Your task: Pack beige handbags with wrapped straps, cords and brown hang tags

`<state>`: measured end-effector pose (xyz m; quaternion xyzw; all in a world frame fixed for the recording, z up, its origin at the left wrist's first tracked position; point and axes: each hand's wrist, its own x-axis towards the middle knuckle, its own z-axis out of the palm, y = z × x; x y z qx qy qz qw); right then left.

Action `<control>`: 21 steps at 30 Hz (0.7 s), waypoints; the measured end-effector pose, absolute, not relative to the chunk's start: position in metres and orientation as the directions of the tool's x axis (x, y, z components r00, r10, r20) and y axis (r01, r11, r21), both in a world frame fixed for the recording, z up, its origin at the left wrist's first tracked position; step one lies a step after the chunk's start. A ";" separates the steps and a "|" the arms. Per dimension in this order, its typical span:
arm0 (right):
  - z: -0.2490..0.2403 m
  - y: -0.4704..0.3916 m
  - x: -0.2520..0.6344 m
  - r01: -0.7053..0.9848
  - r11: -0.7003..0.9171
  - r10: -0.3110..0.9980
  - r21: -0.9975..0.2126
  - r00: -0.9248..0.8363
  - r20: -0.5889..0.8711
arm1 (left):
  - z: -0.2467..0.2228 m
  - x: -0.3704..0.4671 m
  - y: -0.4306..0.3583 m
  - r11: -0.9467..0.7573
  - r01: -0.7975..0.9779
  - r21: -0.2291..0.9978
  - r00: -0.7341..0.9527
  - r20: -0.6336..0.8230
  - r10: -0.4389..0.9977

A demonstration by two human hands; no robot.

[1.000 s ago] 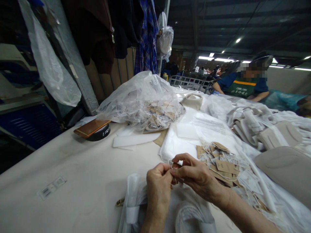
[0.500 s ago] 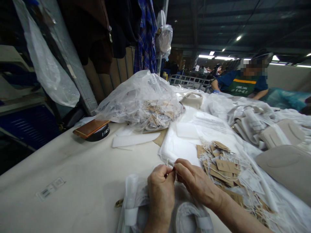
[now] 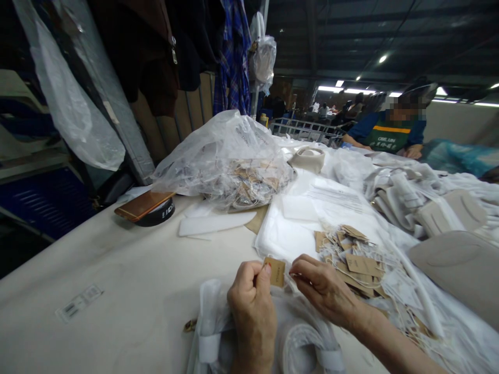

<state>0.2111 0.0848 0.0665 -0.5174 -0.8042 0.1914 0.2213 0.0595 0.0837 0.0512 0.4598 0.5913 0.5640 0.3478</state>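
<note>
Between the thumb and fingers of my left hand (image 3: 255,306) is a small brown cardboard hang tag (image 3: 276,271) with print on it. Just right of the tag, the fingertips of my right hand (image 3: 325,288) are pinched together; whatever lies in them is too small to make out. Below both hands lies a pale item in clear plastic (image 3: 298,343), with white wrapping around its strap-like parts. My left hand and wrist hide part of it. A pile of brown hang tags with white strings (image 3: 364,265) lies beyond my right hand.
A clear plastic bag of tags (image 3: 249,182) stands at the back. Left of it a phone (image 3: 144,205) rests on a black roll (image 3: 159,214). Beige bag pieces (image 3: 448,213) are heaped at right. A co-worker in a green apron (image 3: 390,136) is across the table.
My hands have moved apart from being close together. The hang tag now shows in my left hand, and my right hand has shifted slightly right.
</note>
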 end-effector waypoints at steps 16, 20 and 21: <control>0.084 0.095 0.223 0.751 0.018 0.924 -0.660 -0.265 -0.276 | 0.055 0.054 0.078 -0.272 -0.128 0.954 -0.098 0.261 0.960; 0.095 0.087 0.223 0.541 0.010 0.928 -0.841 -0.318 -0.194 | 0.066 0.054 0.075 -0.174 -0.254 0.951 0.144 0.215 0.966; 0.095 0.085 0.222 0.501 0.019 0.909 -0.865 -0.369 -0.193 | 0.068 0.054 0.074 -0.190 -0.228 0.955 0.203 0.237 0.950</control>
